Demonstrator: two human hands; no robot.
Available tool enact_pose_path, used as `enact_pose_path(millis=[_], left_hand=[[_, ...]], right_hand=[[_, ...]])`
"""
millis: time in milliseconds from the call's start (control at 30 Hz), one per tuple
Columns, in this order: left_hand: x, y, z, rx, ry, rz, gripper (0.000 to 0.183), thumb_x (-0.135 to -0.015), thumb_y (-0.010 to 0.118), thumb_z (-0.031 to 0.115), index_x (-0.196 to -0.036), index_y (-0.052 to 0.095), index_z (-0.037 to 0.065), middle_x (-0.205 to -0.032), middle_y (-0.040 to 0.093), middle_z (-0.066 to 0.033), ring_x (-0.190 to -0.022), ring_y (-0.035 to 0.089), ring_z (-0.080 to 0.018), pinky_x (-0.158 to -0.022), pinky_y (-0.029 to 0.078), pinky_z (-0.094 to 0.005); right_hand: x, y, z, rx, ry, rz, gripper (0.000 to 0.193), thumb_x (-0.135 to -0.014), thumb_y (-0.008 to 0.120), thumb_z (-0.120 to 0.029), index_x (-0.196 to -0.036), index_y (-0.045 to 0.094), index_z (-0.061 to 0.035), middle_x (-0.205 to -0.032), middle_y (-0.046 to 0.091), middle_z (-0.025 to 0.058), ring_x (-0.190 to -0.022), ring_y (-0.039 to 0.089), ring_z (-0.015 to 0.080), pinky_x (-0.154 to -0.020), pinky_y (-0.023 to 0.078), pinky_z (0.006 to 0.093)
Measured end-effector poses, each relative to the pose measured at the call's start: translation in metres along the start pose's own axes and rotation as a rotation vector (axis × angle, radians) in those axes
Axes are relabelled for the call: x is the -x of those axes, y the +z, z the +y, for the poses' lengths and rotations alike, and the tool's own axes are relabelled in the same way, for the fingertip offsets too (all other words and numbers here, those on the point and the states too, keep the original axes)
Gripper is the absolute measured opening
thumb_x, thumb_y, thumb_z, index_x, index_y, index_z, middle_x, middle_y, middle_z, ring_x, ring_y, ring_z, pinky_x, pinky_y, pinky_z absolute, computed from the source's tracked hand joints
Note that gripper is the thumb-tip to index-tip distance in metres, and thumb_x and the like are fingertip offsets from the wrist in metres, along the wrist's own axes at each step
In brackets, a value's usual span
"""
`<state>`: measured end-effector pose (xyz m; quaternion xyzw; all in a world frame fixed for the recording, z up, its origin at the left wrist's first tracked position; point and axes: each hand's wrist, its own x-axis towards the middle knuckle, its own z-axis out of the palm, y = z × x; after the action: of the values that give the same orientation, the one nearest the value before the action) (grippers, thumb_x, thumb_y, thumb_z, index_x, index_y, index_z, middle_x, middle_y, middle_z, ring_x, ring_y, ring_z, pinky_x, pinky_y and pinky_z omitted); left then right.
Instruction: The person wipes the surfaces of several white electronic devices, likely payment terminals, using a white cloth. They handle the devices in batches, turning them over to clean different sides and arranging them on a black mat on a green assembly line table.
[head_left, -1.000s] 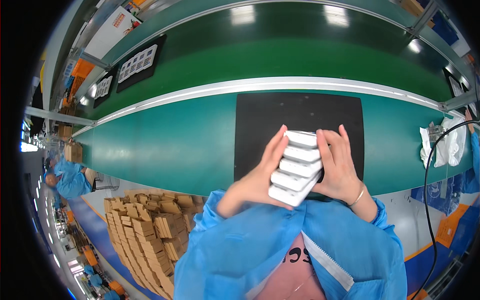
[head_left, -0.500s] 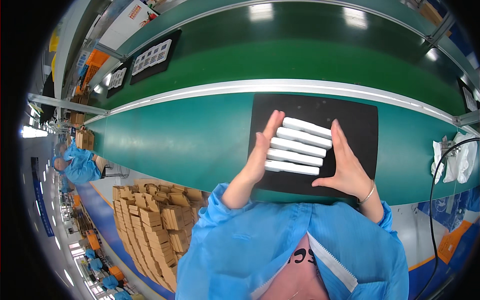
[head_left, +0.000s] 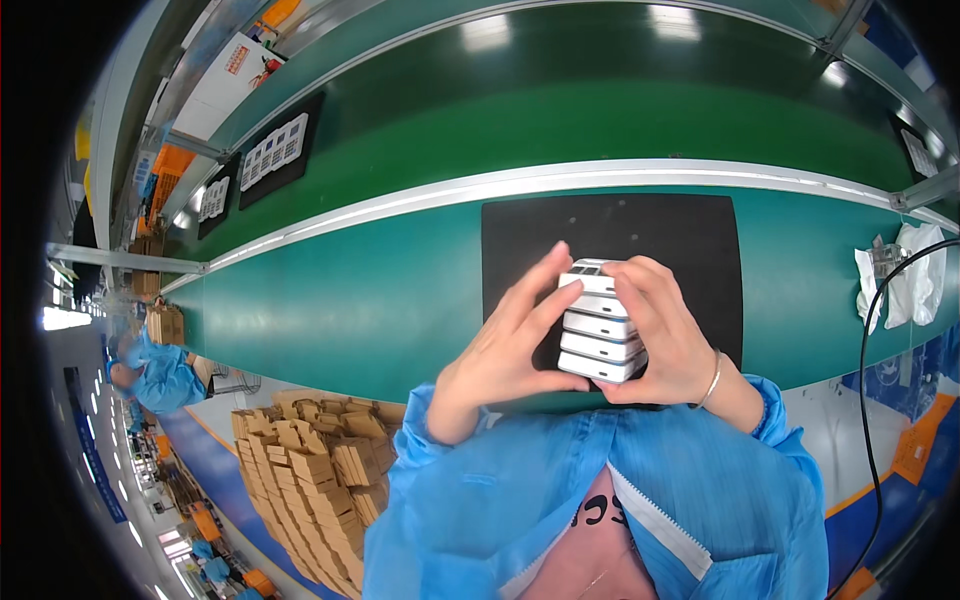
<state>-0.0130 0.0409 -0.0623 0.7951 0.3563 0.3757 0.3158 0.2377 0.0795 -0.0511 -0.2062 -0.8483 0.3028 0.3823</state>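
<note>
Between my two hands stands a stack of several flat white plastic devices [head_left: 597, 345], with small dark slots in the ends that face me. My left hand [head_left: 508, 345] wraps the stack's left side, its fingers at the upper end and its thumb at the lower end. The right side is gripped by my right hand [head_left: 665, 325], whose bent fingers reach over the upper end while the thumb lies at the lower corner. Fingers hide part of the devices. Beneath the stack lies a black mat [head_left: 520, 225] on the green bench [head_left: 380, 310].
Beyond a pale metal rail [head_left: 590, 172] runs a darker green belt [head_left: 560, 110], bearing black trays of white devices [head_left: 275, 155] at far left. White plastic bags [head_left: 910, 275] and a black cable [head_left: 866, 400] are at right. Cardboard boxes [head_left: 300, 470] are piled at lower left.
The devices, fanned out in a row with long edges showing, are now squared together and turned with their slotted ends toward me. My hands have closed in around them.
</note>
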Motion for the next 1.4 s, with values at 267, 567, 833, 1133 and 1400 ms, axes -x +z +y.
enact_pose_path(millis=[267,567,833,1133,1400], left_hand=[[0.050,-0.007,0.006,-0.264,-0.211,0.091,0.112,-0.063,0.091,0.015,-0.159,0.034,0.010,-0.148,0.041,-0.0235,-0.131,0.046,-0.0446,-0.109,0.043,-0.0521],[0.069,0.030,0.001,-0.359,-0.465,0.247,0.119,-0.066,0.091,0.021,-0.163,0.024,0.014,-0.146,0.036,-0.0248,-0.128,0.048,-0.0441,-0.103,0.049,-0.0503],[0.030,0.072,0.039,-0.627,-0.345,0.234,0.119,-0.064,0.095,0.043,-0.159,0.033,0.008,-0.141,0.041,-0.0257,-0.121,0.048,-0.0454,-0.100,0.045,-0.0533],[0.005,0.032,0.020,-0.462,-0.293,-0.020,0.129,-0.057,0.098,0.046,-0.161,0.031,0.007,-0.161,0.025,-0.0295,-0.146,0.033,-0.0481,-0.119,0.028,-0.0580],[0.001,-0.014,0.002,-0.674,-0.270,-0.336,0.129,-0.057,0.097,0.040,-0.164,0.028,0.016,-0.164,0.021,-0.0293,-0.148,0.030,-0.0468,-0.118,0.026,-0.0567]], right_hand=[[0.003,-0.022,0.007,0.213,0.214,-0.017,0.099,-0.076,0.089,-0.033,-0.158,0.041,-0.0069,-0.166,0.028,0.0249,-0.151,0.034,0.0435,-0.121,0.033,0.0495],[0.079,-0.007,0.025,0.752,0.465,-0.273,0.073,-0.097,0.062,-0.040,-0.158,0.040,-0.0055,-0.165,0.030,0.0233,-0.154,0.022,0.0458,-0.125,0.013,0.0593],[0.091,-0.010,0.026,0.268,0.264,-0.054,0.114,-0.078,0.079,-0.063,-0.162,0.028,-0.0036,-0.165,0.016,0.0361,-0.149,0.026,0.0537,-0.119,0.027,0.0617],[0.104,-0.011,0.002,0.469,0.414,-0.187,0.142,-0.060,0.088,-0.067,-0.160,0.019,0.0072,-0.164,0.017,0.0360,-0.154,0.020,0.0494,-0.125,0.017,0.0579],[0.099,-0.060,0.002,0.520,0.442,-0.302,0.128,-0.063,0.092,-0.044,-0.162,0.022,-0.0016,-0.160,0.026,0.0310,-0.149,0.026,0.0498,-0.126,0.021,0.0561]])
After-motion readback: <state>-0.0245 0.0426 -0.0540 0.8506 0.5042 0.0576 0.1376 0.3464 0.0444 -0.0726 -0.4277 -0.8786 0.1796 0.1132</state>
